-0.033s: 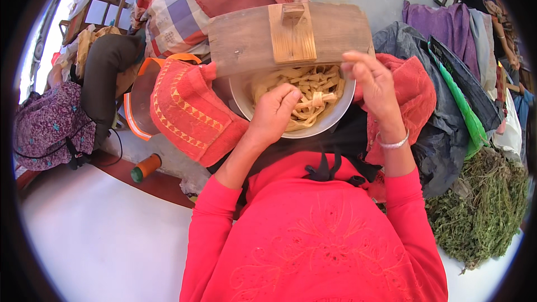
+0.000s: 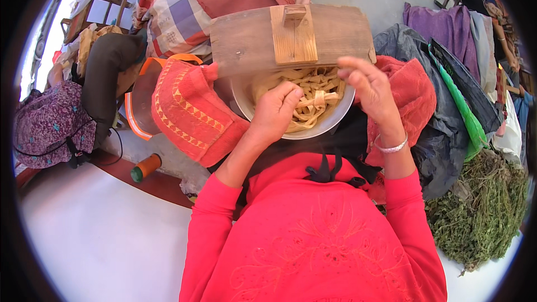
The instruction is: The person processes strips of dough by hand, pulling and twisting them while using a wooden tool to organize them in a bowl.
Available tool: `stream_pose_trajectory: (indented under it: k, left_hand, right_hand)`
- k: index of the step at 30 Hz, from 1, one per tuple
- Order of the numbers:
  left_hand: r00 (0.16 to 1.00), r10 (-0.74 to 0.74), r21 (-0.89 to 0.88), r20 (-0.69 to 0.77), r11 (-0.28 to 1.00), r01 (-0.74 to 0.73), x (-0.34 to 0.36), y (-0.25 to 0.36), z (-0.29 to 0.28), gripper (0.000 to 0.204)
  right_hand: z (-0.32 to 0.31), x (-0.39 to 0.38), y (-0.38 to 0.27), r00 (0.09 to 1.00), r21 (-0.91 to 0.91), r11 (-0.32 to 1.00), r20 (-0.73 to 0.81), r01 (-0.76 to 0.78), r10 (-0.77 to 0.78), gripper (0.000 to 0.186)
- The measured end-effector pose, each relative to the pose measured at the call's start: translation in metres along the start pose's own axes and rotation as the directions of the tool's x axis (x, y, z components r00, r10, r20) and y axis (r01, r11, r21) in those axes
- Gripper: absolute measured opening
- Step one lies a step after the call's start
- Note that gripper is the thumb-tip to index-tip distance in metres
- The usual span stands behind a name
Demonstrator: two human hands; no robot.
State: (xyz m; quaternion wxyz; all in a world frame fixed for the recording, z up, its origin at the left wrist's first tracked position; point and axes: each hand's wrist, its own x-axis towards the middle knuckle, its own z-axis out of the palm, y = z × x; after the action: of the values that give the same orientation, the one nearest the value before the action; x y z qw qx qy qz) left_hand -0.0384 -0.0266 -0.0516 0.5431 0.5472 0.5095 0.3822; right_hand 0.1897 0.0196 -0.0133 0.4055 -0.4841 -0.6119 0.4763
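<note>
My left hand (image 2: 277, 111) grips a knotted piece of pale tan strip (image 2: 323, 96) over a metal bowl (image 2: 337, 120) holding a heap of similar flat, curly strips (image 2: 314, 82). My right hand (image 2: 372, 92) is at the bowl's right side, fingers apart and loosely curved toward the board. A weathered wooden board (image 2: 240, 42), with a paler cross-piece and small block on top, lies across the bowl's far edge. A patterned red towel (image 2: 190, 117) sits left of the bowl, and more red cloth (image 2: 408, 95) lies behind my right wrist.
A checked cloth (image 2: 173, 22) is at the back. Dark cushioning (image 2: 106, 72), a purple floral bundle (image 2: 50, 123) and an orange spool (image 2: 146, 168) are left. Plastic sheeting (image 2: 436, 145), purple fabric (image 2: 439, 36) and dried plants (image 2: 475, 218) are right. Someone's arm (image 2: 506, 50) shows far right.
My right hand's fingertips have shifted slightly left and down. The board appears a few pixels lower and further right. My left hand keeps its grip.
</note>
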Motion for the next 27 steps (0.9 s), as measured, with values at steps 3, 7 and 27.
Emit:
stream_pose_trajectory:
  k: [3, 7, 27]
  left_hand:
    - [1.0, 0.026, 0.13, -0.002, 0.991, -0.026, 0.009, 0.011, -0.003, 0.024]
    - [0.997, 0.015, 0.206, 0.076, 0.978, -0.031, 0.012, 0.026, -0.007, 0.021]
    - [0.997, -0.082, -0.109, -0.002, 0.991, 0.082, 0.087, 0.002, -0.054, 0.012]
  right_hand:
    - [0.01, -0.007, -0.027, 0.952, -0.144, 0.98, 0.252, -0.14, 0.173, 0.027]
    - [0.005, -0.001, -0.04, 0.898, -0.471, 0.88, 0.359, -0.06, 0.254, 0.025]
    - [0.017, 0.061, 0.039, 0.996, -0.317, 0.945, 0.017, -0.082, 0.092, 0.031]
